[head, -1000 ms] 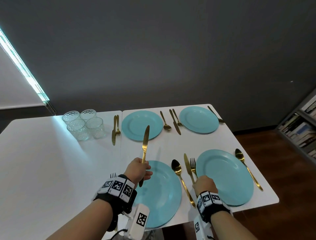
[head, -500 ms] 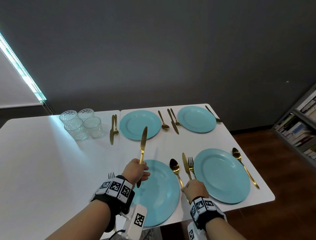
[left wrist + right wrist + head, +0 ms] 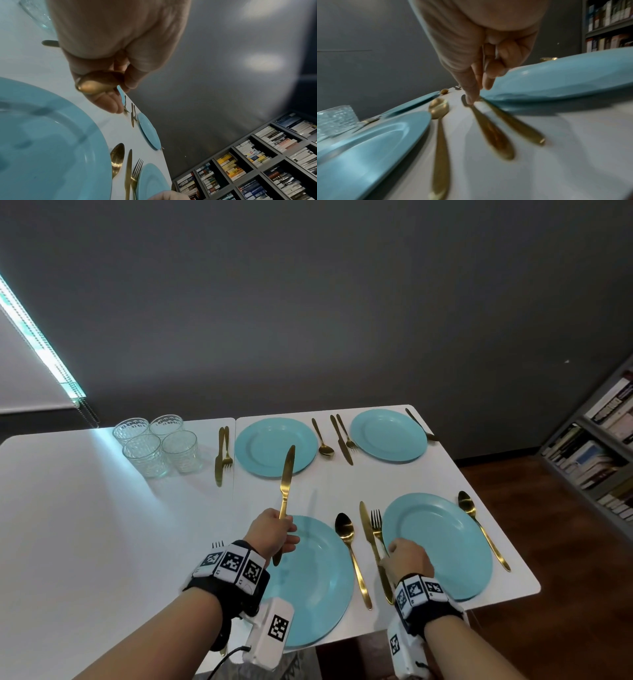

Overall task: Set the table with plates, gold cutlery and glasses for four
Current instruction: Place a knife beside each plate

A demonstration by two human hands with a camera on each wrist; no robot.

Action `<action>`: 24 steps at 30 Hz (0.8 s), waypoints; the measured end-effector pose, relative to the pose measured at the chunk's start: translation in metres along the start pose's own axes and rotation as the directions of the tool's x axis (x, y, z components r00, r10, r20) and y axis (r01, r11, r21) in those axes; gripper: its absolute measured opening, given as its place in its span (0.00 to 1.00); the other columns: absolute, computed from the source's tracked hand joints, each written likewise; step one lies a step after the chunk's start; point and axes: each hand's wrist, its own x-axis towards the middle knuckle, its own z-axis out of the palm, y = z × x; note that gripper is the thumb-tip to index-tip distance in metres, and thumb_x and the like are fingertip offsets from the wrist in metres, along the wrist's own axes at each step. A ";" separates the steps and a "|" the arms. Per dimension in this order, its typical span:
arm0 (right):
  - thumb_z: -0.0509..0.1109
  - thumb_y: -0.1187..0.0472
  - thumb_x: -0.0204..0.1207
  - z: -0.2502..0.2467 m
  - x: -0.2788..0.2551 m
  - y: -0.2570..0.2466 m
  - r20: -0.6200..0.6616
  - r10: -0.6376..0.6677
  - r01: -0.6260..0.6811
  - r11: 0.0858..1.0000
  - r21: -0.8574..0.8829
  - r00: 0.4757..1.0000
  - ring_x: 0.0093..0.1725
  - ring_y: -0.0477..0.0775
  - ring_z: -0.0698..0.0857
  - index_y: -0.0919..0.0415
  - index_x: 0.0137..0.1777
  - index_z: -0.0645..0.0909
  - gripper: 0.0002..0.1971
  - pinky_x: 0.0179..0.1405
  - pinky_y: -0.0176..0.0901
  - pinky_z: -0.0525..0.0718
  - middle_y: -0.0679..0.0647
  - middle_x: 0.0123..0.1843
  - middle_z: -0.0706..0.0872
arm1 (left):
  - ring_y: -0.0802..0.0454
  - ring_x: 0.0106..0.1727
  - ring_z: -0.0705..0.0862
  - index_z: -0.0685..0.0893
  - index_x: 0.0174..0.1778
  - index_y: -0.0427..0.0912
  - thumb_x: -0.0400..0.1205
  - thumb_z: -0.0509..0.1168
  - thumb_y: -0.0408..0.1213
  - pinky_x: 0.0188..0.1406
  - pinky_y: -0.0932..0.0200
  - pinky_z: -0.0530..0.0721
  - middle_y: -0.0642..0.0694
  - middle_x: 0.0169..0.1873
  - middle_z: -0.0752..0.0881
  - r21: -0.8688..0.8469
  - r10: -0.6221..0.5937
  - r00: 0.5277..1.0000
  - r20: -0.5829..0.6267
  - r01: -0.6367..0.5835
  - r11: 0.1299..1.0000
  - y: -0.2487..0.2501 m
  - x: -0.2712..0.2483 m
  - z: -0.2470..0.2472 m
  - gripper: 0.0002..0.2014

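We see a slim gold knife (image 3: 286, 481) held blade up in our left hand (image 3: 273, 531), fingers curled round its handle above the near left plate (image 3: 318, 583). Our right hand (image 3: 409, 558) has its fingertips (image 3: 471, 100) on the knife (image 3: 371, 539) and fork (image 3: 376, 523) lying on the table (image 3: 85, 525) just left of the near right plate (image 3: 442, 542); whether it pinches them we cannot tell. Compared with a second ago, the raised knife is nearly unmoved, and the right hand sits slightly nearer the table edge.
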 end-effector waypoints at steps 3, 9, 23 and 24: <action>0.66 0.62 0.76 -0.006 0.005 0.016 -0.004 0.009 -0.009 0.998 -0.056 1.000 0.52 0.54 0.84 0.56 0.57 0.83 0.11 0.50 0.42 0.84 0.53 0.54 0.85 | 0.49 0.33 0.81 0.72 0.50 0.35 0.87 0.55 0.32 0.31 0.59 0.82 0.43 0.39 0.79 0.000 0.000 1.000 0.016 0.000 1.000 0.000 -0.001 0.008 0.05; 0.67 0.60 0.76 -0.008 0.005 0.038 0.081 0.013 0.000 0.987 -0.158 0.997 0.55 0.54 0.86 0.55 0.59 0.83 0.12 0.52 0.41 0.83 0.53 0.55 0.87 | 0.50 0.34 0.81 0.72 0.52 0.34 0.87 0.55 0.32 0.31 0.59 0.82 0.42 0.39 0.79 0.017 -0.015 0.999 0.029 0.014 1.000 -0.003 -0.002 0.019 0.05; 0.68 0.60 0.75 -0.017 -0.001 0.054 0.105 0.040 -0.020 0.984 -0.178 0.994 0.52 0.53 0.85 0.56 0.56 0.82 0.10 0.49 0.40 0.81 0.53 0.53 0.86 | 0.49 0.34 0.81 0.72 0.53 0.34 0.86 0.55 0.32 0.31 0.59 0.82 0.42 0.39 0.79 0.034 -0.020 0.999 0.050 0.018 0.999 -0.001 -0.004 0.031 0.05; 0.68 0.60 0.75 -0.018 -0.002 0.054 0.107 0.040 -0.020 0.984 -0.179 0.993 0.52 0.53 0.85 0.56 0.56 0.82 0.10 0.48 0.40 0.81 0.53 0.53 0.86 | 0.49 0.34 0.81 0.72 0.52 0.34 0.86 0.55 0.32 0.31 0.59 0.82 0.42 0.39 0.79 0.034 -0.019 0.999 0.048 0.018 0.999 -0.001 -0.005 0.031 0.05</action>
